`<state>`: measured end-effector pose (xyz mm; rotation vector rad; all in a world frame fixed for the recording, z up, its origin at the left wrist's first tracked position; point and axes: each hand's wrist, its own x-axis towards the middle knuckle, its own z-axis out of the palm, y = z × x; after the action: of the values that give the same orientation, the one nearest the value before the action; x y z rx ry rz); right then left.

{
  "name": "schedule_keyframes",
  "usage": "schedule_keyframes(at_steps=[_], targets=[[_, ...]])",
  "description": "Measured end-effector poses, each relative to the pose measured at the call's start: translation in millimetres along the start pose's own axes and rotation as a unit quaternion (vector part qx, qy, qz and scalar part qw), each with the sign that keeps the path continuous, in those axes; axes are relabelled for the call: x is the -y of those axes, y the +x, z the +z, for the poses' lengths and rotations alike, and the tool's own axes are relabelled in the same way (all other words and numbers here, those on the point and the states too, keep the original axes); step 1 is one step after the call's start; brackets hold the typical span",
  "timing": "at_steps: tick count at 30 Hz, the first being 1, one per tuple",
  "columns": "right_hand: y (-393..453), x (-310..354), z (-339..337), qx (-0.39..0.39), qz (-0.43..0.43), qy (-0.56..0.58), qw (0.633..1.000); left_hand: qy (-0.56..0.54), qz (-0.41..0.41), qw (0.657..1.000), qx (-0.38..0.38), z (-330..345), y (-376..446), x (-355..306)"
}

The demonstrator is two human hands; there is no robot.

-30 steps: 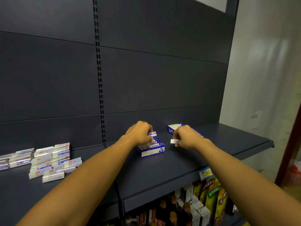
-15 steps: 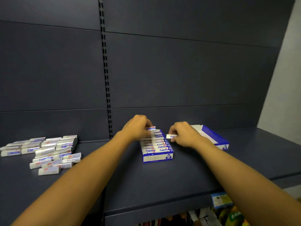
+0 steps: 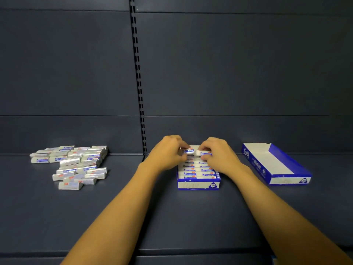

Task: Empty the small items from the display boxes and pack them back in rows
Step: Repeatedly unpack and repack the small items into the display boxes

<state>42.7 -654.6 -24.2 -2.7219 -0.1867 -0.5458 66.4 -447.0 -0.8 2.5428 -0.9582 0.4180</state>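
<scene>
- Erasers [image 3: 196,170] fill your middle display box [image 3: 198,184] in rows.
- Your left hand [image 3: 168,153] pinches one eraser [image 3: 188,151]; your right hand [image 3: 217,153] pinches another [image 3: 204,153], at the box's far edge.
- Empty box [image 3: 275,165] right, loose pile [image 3: 72,165] left, bare shelf [image 3: 172,217] between.

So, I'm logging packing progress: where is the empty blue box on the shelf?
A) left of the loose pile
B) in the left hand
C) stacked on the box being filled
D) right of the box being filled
D: the empty blue box lies apart, right of the box being filled, where both hands work.
</scene>
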Motion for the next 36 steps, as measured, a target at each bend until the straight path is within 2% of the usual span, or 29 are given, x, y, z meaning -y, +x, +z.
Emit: schedule_keyframes(at_steps=[5, 10, 24, 36], targets=[[2, -11, 7, -0.012, 0.012, 0.024, 1.0, -0.018, -0.003, 1.0, -0.015, 13, -2, 0], [1, -12, 4, -0.017, -0.01, 0.0, 1.0, 0.031, 0.03, 0.999, -0.024, 18, 2, 1], [-1, -16, 1, 0.016, -0.027, -0.017, 0.999, 0.037, 0.002, 0.999, 0.024, 28, 6, 15], [-1, -6, 5, 0.052, -0.029, -0.039, 0.997, -0.019, -0.029, 0.999, 0.034, 34, 9, 14]])
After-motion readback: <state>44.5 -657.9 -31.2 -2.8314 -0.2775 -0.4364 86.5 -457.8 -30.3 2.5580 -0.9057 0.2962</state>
